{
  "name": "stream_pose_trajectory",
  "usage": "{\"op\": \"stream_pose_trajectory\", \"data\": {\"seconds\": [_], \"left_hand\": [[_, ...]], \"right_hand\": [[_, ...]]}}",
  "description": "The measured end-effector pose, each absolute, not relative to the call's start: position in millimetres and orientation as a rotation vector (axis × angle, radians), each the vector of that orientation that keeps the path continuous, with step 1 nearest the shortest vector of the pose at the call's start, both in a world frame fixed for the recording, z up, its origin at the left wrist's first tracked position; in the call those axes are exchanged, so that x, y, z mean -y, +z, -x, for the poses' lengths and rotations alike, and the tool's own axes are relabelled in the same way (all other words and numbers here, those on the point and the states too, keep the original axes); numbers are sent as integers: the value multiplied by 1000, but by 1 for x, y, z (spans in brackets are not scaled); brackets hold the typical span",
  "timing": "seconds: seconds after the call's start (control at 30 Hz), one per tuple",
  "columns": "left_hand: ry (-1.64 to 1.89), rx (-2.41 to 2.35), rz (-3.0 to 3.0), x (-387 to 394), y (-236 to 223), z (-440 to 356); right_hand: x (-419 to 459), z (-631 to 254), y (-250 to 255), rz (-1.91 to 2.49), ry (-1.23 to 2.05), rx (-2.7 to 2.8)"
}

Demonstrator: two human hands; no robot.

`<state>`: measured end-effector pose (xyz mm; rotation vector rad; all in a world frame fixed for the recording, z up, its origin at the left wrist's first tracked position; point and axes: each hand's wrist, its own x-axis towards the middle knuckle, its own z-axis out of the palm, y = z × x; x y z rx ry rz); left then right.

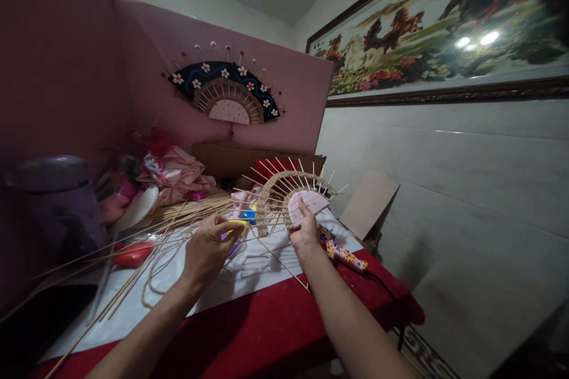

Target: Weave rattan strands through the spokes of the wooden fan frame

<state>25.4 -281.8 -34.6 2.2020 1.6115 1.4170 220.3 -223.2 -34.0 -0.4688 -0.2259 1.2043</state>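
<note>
My right hand (306, 234) grips a half-made fan by its pink spotted half-round centre (313, 204), thumb on the front face. Thin wooden sticks spread out from that centre, and a band of woven twine (265, 198) arcs across them. To the left, my left hand (211, 251) is closed in a pinch beside the fan's lower left sticks. Whatever lies between its fingertips is too small to make out. Just behind these fingers are yellow and blue pieces (249, 215) and a purple one, partly hidden.
A finished dark fan with white flowers (224, 92) hangs on the pink panel. Long thin sticks (127, 284) and loose twine lie on the white sheet. A flower-patterned glue gun (344, 256) with a cord rests at the right. A lilac bottle (62, 207) stands far left.
</note>
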Motion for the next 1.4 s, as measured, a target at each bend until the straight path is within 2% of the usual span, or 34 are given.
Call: {"op": "stream_pose_trajectory", "data": {"seconds": [0.13,0.57,1.4], "left_hand": [[1452,-1767,-2301,286,-31,-26],[1453,-1614,-2649,281,-34,-26],[1493,-1601,-2674,280,-37,-27]], "right_hand": [[224,-219,-33,479,1197,223],[222,-211,-39,501,1236,360],[226,-204,-39,508,1232,447]]}}
